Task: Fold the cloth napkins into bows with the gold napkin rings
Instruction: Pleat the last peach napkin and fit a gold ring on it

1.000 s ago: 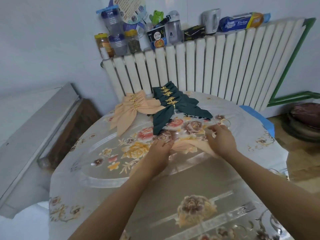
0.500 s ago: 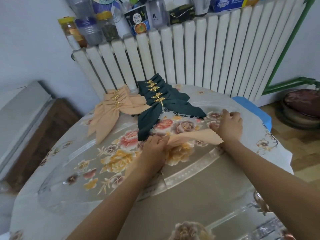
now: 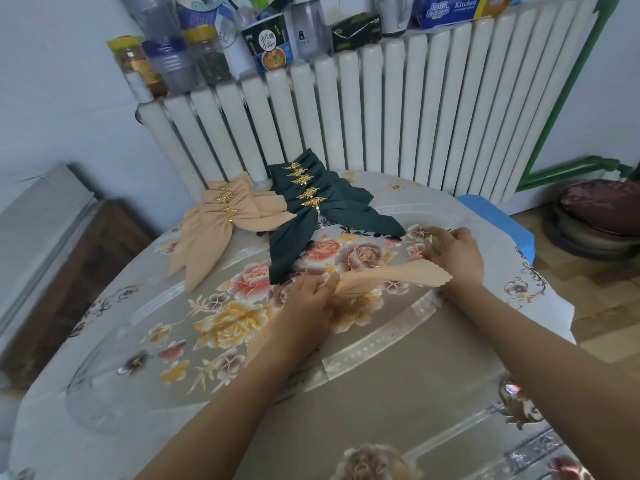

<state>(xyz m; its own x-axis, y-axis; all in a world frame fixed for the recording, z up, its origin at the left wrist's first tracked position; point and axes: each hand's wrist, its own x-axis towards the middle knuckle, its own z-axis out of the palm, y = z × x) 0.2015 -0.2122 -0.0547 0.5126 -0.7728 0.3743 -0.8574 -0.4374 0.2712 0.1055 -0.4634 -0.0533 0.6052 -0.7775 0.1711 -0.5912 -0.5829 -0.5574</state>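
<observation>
Left hand [image 3: 308, 299] is pinching the gathered middle of the peach napkin [image 3: 388, 280] on the table [image 3: 398, 393], while the right hand [image 3: 453, 252] is curling round a gold ring [image 3: 430, 239] just beyond the napkin's scalloped end. Looks like the ringing step: next, threading that pinched fold through. Behind, five green bows [image 3: 311, 202] and three peach bows [image 3: 225, 213] are sitting finished.

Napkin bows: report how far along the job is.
Done: a stack of green bows and a stack of peach bows, each ringed in gold, by the radiator. In hand: the left hand pinches a pleated peach napkin while the right hand holds a gold ring. Left: ringing this napkin.
</observation>
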